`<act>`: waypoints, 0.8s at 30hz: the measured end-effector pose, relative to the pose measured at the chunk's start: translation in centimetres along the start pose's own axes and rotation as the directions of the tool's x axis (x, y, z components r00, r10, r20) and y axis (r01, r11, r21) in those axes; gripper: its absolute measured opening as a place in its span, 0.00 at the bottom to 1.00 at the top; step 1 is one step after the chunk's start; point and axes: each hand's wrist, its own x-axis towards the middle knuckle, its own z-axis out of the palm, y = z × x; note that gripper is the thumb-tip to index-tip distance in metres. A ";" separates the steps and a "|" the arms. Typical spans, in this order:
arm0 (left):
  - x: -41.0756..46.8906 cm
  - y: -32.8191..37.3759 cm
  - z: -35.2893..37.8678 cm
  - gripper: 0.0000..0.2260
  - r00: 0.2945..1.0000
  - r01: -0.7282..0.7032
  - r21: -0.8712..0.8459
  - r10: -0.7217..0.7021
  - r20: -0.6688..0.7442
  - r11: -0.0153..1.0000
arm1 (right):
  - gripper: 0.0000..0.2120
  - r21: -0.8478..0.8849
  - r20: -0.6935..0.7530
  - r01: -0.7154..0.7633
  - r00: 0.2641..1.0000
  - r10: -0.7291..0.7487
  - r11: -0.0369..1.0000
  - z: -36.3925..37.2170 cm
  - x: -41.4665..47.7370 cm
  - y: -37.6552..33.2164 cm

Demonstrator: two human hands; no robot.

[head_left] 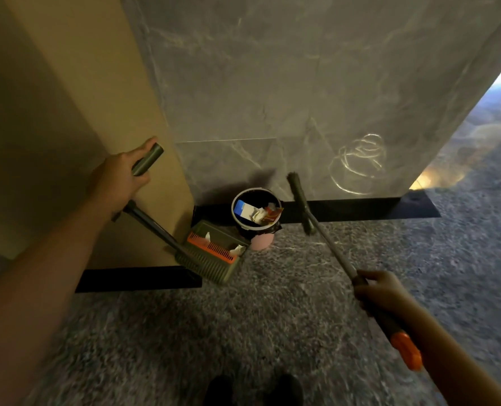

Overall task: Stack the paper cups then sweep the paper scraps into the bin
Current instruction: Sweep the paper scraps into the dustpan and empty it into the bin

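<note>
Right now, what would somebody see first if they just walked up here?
Probably the round bin at the foot of the grey marble wall, with crumpled rubbish inside. Just to its left, the left hand grips a long-handled dustpan holding white paper scraps behind an orange comb. On the right, the right hand holds a broom, its brush head close to the bin's right side.

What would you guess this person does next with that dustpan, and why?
Probably lift the dustpan with the left hand and tip it over the bin. White paper scraps lie in the pan, which is right beside the open bin, and the broom in the right hand looks lifted off the floor, so sweeping seems done.
</note>
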 end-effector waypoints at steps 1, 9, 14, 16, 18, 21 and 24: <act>-0.2 0.5 -0.5 0.32 1.000 0.000 0.003 0.000 -0.007 1.000 | 0.27 0.008 -0.006 0.016 1.000 -0.016 1.000 -0.2 0.3 -0.5; -0.5 6.1 -4.8 0.30 0.990 -0.055 0.134 0.071 -0.119 0.990 | 0.29 0.094 0.050 0.145 0.987 -0.150 0.985 -1.0 0.9 -3.7; 1.8 11.4 -5.2 0.30 0.963 -0.155 0.370 0.224 -0.149 0.916 | 0.30 0.083 0.073 0.181 0.980 -0.187 0.980 -1.0 0.8 -3.6; 2.9 13.4 -3.9 0.30 0.950 -0.235 0.448 0.301 -0.082 0.862 | 0.31 0.077 0.076 0.180 0.980 -0.186 0.981 -0.7 1.0 -3.1; 3.5 14.7 -1.5 0.31 0.921 -0.363 0.475 0.386 0.054 0.801 | 0.31 0.073 0.081 0.170 0.981 -0.175 0.983 -0.3 1.3 -2.6; 3.6 15.1 3.3 0.32 0.825 -0.560 0.546 0.478 0.300 0.624 | 0.31 0.076 0.089 0.127 0.987 -0.133 0.989 0.3 2.1 -2.0; 3.1 14.6 8.0 0.43 0.696 -0.713 0.578 0.500 0.515 0.397 | 0.32 0.067 0.092 0.115 0.988 -0.121 0.991 0.8 3.0 -1.8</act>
